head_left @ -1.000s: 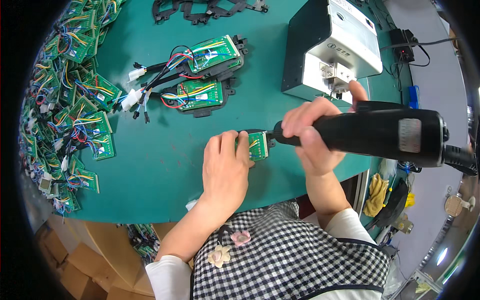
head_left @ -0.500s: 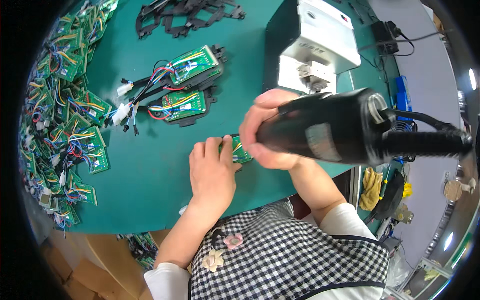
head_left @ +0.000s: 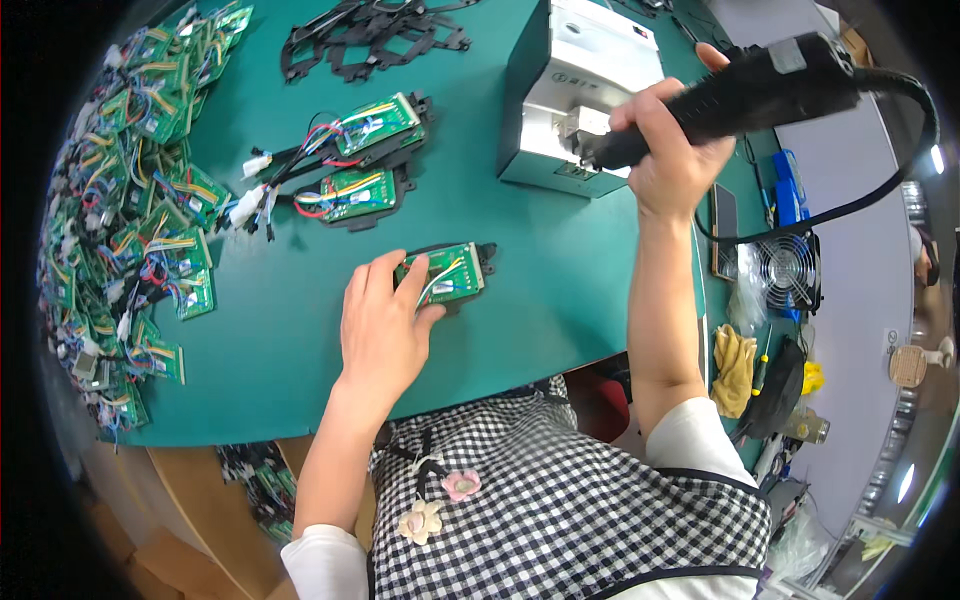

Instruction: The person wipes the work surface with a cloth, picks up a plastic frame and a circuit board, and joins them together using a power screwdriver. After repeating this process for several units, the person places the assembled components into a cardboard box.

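Observation:
My left hand point(head_left: 385, 318) grips the left end of a green circuit board point(head_left: 460, 274) with coloured wires, its thumb at the near edge and fingers over the top. Under the board lies a black plastic frame point(head_left: 488, 255), partly covered. My right hand point(head_left: 672, 150) is wrapped round a black electric screwdriver point(head_left: 745, 95), tilted, with its cable looping off to the right. The screwdriver's nose is at the front of a white and black screw feeder point(head_left: 605, 50); whether the tip touches it, I cannot tell.
Two wired boards on black frames point(head_left: 375, 125) lie beyond my left hand. A big heap of wired boards point(head_left: 165, 200) fills the left side. Loose black frames point(head_left: 375, 40) are piled at the back. Yellow gloves point(head_left: 734, 370) and a fan point(head_left: 785, 272) are on the right.
My right hand has carried the screwdriver from the board up and right to the screw feeder. The left hand, still on the board, has shifted slightly left in view, uncovering more of it.

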Tool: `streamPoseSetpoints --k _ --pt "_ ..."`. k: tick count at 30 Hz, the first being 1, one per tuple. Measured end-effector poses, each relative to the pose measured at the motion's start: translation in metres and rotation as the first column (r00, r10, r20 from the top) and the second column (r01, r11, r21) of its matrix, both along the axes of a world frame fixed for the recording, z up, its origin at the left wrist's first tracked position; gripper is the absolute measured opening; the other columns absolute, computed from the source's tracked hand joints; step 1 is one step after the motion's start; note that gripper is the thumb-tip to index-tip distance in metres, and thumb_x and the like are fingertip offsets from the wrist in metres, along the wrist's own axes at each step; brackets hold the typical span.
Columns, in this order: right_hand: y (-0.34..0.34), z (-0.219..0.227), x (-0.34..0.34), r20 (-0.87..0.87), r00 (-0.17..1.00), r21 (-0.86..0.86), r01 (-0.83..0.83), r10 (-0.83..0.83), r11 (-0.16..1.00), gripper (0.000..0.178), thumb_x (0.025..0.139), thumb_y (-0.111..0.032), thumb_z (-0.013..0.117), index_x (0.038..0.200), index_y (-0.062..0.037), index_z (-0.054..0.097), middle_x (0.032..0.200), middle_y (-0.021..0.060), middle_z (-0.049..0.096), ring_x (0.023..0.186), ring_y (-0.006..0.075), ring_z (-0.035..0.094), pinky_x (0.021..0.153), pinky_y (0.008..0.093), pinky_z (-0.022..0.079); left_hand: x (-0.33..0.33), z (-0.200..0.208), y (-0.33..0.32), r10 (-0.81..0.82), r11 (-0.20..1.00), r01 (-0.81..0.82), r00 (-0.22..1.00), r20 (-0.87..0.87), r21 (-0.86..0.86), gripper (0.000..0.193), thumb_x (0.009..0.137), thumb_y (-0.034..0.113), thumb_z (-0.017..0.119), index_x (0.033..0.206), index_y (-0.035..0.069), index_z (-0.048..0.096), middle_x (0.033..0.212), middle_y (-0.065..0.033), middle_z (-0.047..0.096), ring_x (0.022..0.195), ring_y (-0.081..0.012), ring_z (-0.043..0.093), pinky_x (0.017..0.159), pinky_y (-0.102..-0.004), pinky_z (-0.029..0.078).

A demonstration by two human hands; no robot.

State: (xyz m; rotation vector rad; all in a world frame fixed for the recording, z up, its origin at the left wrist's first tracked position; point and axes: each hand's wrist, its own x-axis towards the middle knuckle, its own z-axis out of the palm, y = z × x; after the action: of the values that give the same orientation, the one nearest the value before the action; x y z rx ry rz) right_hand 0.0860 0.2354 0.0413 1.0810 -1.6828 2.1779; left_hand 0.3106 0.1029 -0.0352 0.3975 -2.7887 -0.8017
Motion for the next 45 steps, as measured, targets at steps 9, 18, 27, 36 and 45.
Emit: streamPoseSetpoints --k 9,18,27,36,45 --pt "-0.002 -0.042 0.098 0.265 0.928 -0.007 -0.271 0.263 0.963 0.083 0.075 -0.003 0.057 0.139 -0.0075 0.005 0.065 0.0088 0.05 0.055 0.0204 0.053 0.055 0.0353 0.047 -0.003 -0.011 -0.001 0.032 0.999 -0.034 0.998 -0.056 -0.036 0.042 0.066 0.006 0.071 0.107 0.004 0.061 0.104 -0.0124 0.053 0.092 -0.0292 0.05 0.078 -0.0386 0.041" --pt "-0.016 -0.052 0.092 0.376 0.846 0.091 -0.439 0.377 0.894 0.074 0.071 -0.002 0.061 0.132 -0.002 0.019 0.065 0.0099 0.052 0.055 0.0186 0.053 0.055 0.03 0.046 -0.005 -0.008 0.002 0.048 0.998 -0.05 0.997 -0.061 -0.027 0.042 0.065 0.008 0.072 0.105 0.005 0.062 0.103 -0.011 0.053 0.09 -0.0272 0.05 0.078 -0.0377 0.04" --pt "-0.006 -0.034 0.069 0.14 0.96 0.023 -0.248 0.243 0.968 0.06 0.072 0.001 0.058 0.124 0.0027 0.027 0.062 0.0098 0.052 0.054 0.0195 0.055 0.052 0.0352 0.048 -0.004 -0.009 0.009 0.095 0.995 -0.096 0.995 -0.03 -0.022 0.048 0.064 0.01 0.074 0.109 0.005 0.059 0.107 -0.0122 0.052 0.097 -0.0286 0.05 0.086 -0.0407 0.04" --pt "-0.008 0.001 0.001 0.057 0.998 -0.041 0.016 -0.014 0.999 0.061 0.068 0.008 0.058 0.124 0.0051 0.034 0.063 0.0048 0.057 0.053 0.0149 0.057 0.056 0.0265 0.048 0.015 -0.013 0.002 0.127 0.992 -0.127 0.988 -0.086 0.006 0.042 0.061 0.005 0.076 0.101 0.002 0.062 0.112 -0.0135 0.055 0.105 -0.0353 0.051 0.098 -0.0451 0.037" --pt "-0.054 -0.032 0.101 0.177 0.912 -0.033 -0.37 0.37 0.928 0.079 0.078 -0.003 0.054 0.14 -0.0079 0.006 0.066 0.009 0.049 0.056 0.018 0.052 0.056 0.0351 0.046 0.014 -0.027 0.001 0.157 0.988 -0.156 0.963 -0.22 0.022 0.032 0.056 0.003 0.076 0.087 0.006 0.068 0.106 -0.0115 0.059 0.1 -0.0316 0.057 0.091 -0.0455 0.043"
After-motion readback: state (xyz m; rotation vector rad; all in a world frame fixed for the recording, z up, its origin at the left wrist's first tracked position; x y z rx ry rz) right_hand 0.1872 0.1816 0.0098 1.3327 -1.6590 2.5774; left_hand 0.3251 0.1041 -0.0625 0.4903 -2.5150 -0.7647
